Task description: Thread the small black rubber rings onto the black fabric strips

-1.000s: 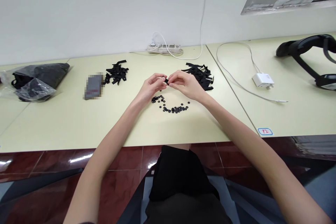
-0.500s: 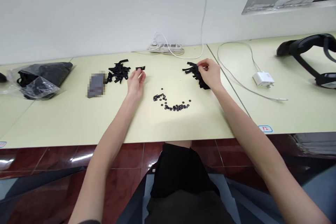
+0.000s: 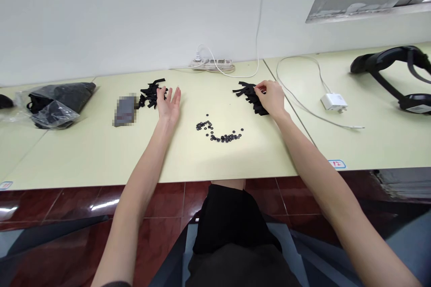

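My left hand (image 3: pixel 169 106) is open, palm up with its fingers spread, and nothing shows in it. Just behind it lies a loose pile of short black strips (image 3: pixel 152 94), partly covered by the fingers. On the right, my right hand (image 3: pixel 271 97) is closed, thumb and fingertips pinching a black strip at the edge of a second, more lined-up row of black strips (image 3: pixel 251 94). Between the hands, nearer the front edge, small black ring-like discs (image 3: pixel 226 138) lie scattered in a curved line.
A blurred grey item (image 3: pixel 125 110) and a plastic bag with black contents (image 3: pixel 63 103) lie on the left. Against the wall sits a power strip (image 3: pixel 212 64). A white charger (image 3: pixel 334 101) with its cable and a black headset-like device (image 3: pixel 387 71) are to the right.
My left hand has let go of the black strip it held, opened, and shifted slightly left beside the left pile. My right hand remains at the right row.
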{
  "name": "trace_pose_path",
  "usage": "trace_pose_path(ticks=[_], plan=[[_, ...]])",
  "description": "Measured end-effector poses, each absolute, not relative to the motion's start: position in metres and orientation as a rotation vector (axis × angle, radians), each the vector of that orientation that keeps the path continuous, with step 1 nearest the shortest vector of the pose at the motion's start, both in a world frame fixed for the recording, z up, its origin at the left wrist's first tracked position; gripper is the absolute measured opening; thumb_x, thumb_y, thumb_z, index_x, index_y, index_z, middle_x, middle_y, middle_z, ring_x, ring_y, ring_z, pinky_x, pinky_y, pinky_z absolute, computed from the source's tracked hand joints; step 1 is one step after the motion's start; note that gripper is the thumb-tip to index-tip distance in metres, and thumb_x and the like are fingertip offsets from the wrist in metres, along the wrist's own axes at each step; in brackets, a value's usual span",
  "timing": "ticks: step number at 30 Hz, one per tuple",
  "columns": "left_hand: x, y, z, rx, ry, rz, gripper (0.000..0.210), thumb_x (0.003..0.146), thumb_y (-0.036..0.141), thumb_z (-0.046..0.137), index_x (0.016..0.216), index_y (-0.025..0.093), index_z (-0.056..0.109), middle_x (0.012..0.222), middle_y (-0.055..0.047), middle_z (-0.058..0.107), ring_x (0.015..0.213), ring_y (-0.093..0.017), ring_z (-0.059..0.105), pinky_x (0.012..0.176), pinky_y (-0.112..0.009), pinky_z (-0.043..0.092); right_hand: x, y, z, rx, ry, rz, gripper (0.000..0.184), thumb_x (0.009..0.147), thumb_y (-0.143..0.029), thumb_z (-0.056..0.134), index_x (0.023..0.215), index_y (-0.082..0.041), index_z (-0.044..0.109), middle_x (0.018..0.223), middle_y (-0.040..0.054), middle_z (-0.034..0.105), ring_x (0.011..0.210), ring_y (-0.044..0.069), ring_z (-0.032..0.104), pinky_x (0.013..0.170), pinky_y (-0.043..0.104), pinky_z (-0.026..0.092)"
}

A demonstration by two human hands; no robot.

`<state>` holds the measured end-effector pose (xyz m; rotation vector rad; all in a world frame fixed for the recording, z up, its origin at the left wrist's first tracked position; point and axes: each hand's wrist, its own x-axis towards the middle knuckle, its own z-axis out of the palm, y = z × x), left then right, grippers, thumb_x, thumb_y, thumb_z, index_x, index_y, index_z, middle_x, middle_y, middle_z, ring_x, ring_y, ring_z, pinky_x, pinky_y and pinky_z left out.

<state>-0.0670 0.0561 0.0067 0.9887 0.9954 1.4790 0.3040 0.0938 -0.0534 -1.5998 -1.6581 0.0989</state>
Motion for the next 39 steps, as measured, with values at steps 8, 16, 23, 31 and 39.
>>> trace_pose_path(ticks=[8,16,23,31,39], plan=[[-0.055,0.061,-0.011,0.933,1.036,1.493,0.037,0.089,0.048,0.082,0.119,0.027,0.073,0.150,-0.009,0.073,0.135,-0.027,0.072,0.107,-0.037,0.061,0.301,0.091,-0.056,-1.600,-1.730,0.084,0.010,0.090,-0.023,0.071,0.081,-0.026,0.068,0.099,0.0153,0.076,0.108,0.038,0.063,0.104,0.059,0.054],[-0.032,0.041,-0.010,1.387,1.065,1.303,0.029,0.085,0.036,0.077,0.112,0.025,0.076,0.114,-0.006,0.077,0.096,-0.018,0.072,0.088,-0.032,0.061,0.287,0.078,-0.026,-1.356,-1.549,0.334,0.004,0.094,-0.028,0.069,0.092,-0.026,0.071,0.085,0.0056,0.077,0.094,0.029,0.075,0.098,0.049,0.060],[-0.017,0.028,-0.009,1.681,0.991,1.136,0.034,0.094,0.050,0.081,0.118,0.026,0.078,0.138,-0.009,0.073,0.110,-0.023,0.072,0.086,-0.033,0.063,0.232,0.049,-0.011,-0.921,-1.722,0.923,0.025,0.093,-0.050,0.078,0.100,-0.026,0.076,0.084,0.0031,0.081,0.087,0.026,0.080,0.094,0.045,0.063],[-0.020,0.034,-0.016,1.633,0.987,1.103,0.049,0.085,0.067,0.092,0.102,0.022,0.083,0.098,-0.007,0.079,0.091,-0.022,0.073,0.090,-0.036,0.062,0.209,0.033,-0.020,-0.810,-1.773,1.112,0.035,0.099,-0.060,0.076,0.108,-0.027,0.071,0.088,0.0026,0.081,0.093,0.025,0.078,0.096,0.044,0.062],[-0.025,0.037,-0.015,1.547,1.033,1.216,0.050,0.080,0.064,0.096,0.101,0.021,0.081,0.098,-0.007,0.080,0.088,-0.021,0.075,0.093,-0.038,0.063,0.210,0.032,-0.023,-0.777,-1.855,1.254,0.023,0.103,-0.050,0.073,0.107,-0.027,0.069,0.111,0.0053,0.082,0.101,0.023,0.077,0.095,0.043,0.065]])
